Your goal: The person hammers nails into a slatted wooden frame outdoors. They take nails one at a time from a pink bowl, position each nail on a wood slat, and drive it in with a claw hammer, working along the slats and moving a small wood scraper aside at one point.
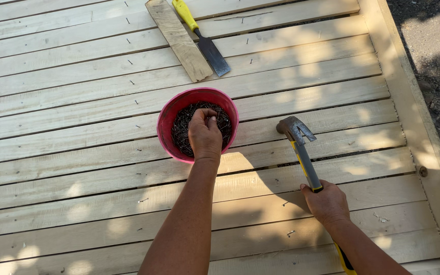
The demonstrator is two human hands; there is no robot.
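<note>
My left hand [204, 133] reaches into a pink bowl [168, 116] full of dark nails [183, 127], its fingers closed among them. My right hand [327, 203] grips the yellow-and-grey handle of a claw hammer [295, 131], whose steel head rests on the pale wooden slats [77, 147] to the right of the bowl. Whether my left hand holds any nails is hidden by the fingers.
A yellow-handled chisel [207, 43] and a short loose board [179, 40] lie at the top of the slatted panel. Nails stick up from several slats. A thicker frame board [413, 102] borders the right edge, with dark ground [434, 46] beyond it.
</note>
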